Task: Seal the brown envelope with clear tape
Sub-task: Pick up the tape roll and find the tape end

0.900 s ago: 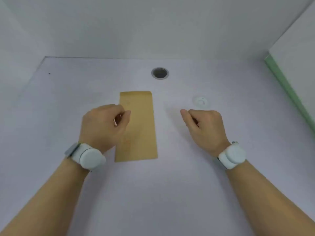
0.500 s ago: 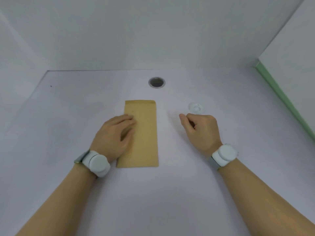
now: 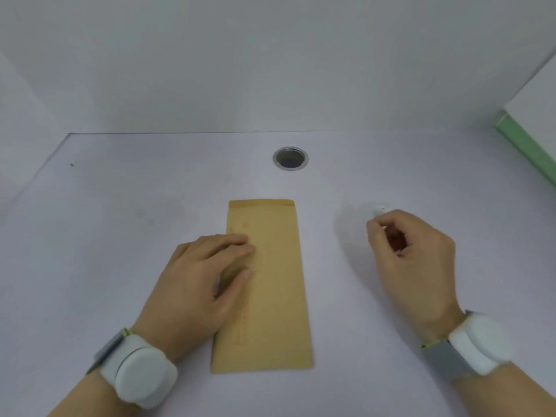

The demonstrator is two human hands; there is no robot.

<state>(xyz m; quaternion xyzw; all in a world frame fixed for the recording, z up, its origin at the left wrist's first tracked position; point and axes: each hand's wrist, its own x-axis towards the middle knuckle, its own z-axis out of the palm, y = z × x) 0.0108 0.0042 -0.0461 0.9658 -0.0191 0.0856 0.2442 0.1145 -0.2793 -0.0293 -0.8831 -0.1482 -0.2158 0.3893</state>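
- Brown paper under flat fingers (image 3: 240,240): the left hand (image 3: 198,281) now lies spread and released across the near-left part of the brown envelope (image 3: 270,284), pressing rather than gripping, where a moment ago it hovered half-curled above that edge.
- That change pins the envelope to the pale surface (image 3: 120,236), a likely steadying move before any tape goes on; no strip is on the paper yet, so the sealing looks barely begun.
- Right of the envelope and well apart from it, the right hand (image 3: 412,251) has slid farther away, its fingers (image 3: 376,230) curled inward at the spot where the clear tape (image 3: 380,209) lies as a faint whitish blur just beyond the fingertips; whether they already grip it cannot be told.
- The envelope itself lies lengthwise, its far end, seemingly where the flap is, pointing at a round metal-rimmed hole (image 3: 290,158) in the surface beyond it.
- White round devices are strapped at both wrists, nearer the wearer than the envelope's near end.
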